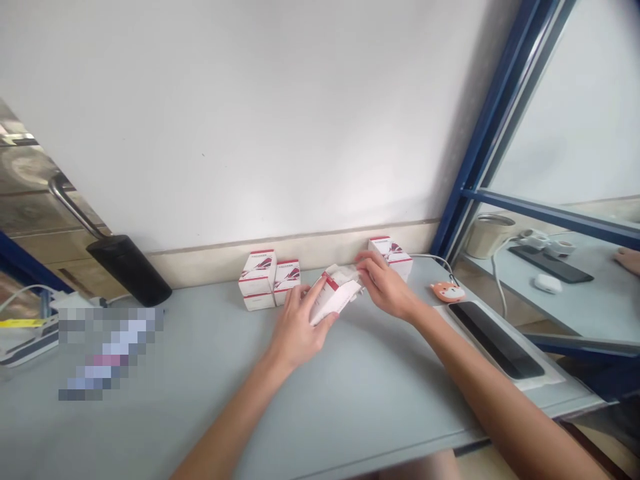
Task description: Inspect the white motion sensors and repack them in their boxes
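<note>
A small white cardboard box point(334, 297) with a red band is tilted above the table, its far end opened and ragged with crumpled white material. My left hand point(300, 330) is closed around the box's near end, thumb on the lower side and fingers over the top. At the opened end, my right hand point(383, 283) is closed in a pinch on the box's flap edge; the exact spot between its fingertips is hard to make out. Left of the hands stand similar white and red boxes point(259, 280) against the wall. Another such box point(393, 257) stands behind my right hand.
On the grey table point(210, 400), a black cylinder with a metal handle point(129, 270) leans at left, near a power strip point(35, 340). At right are an orange animal-shaped case point(447, 291) and a dark flat pad point(495, 340). A blue-framed glass partition point(550, 217) borders the right side.
</note>
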Demonstrator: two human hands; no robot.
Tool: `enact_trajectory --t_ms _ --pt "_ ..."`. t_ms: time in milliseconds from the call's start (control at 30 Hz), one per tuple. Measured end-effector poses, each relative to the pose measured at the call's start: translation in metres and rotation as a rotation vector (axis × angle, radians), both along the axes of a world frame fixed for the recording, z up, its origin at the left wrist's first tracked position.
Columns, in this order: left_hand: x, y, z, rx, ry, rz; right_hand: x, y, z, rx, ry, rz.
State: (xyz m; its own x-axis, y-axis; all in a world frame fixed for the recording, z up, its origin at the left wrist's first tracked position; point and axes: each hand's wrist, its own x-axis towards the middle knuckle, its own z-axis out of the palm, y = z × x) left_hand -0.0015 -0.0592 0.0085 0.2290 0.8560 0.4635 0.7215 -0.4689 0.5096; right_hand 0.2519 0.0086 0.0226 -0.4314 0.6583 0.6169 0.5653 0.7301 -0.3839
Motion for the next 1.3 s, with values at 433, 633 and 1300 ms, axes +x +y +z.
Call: enact_trajectory --t_ms 433,633,1300 --pt "-0.022 0.003 0.003 0.268 0.149 0.173 0.003 0.012 -0.003 -0.193 0.876 -0.348" --pt "0.001 0.036 0.028 0.328 0.245 0.18 0.013 0.027 -0.01 -0.117 1.132 -0.54" --pt "0.04 -0.018 0.01 -0.87 -1.03 -0.504 -0.034 -0.032 0.013 -0.285 0.88 -0.285"
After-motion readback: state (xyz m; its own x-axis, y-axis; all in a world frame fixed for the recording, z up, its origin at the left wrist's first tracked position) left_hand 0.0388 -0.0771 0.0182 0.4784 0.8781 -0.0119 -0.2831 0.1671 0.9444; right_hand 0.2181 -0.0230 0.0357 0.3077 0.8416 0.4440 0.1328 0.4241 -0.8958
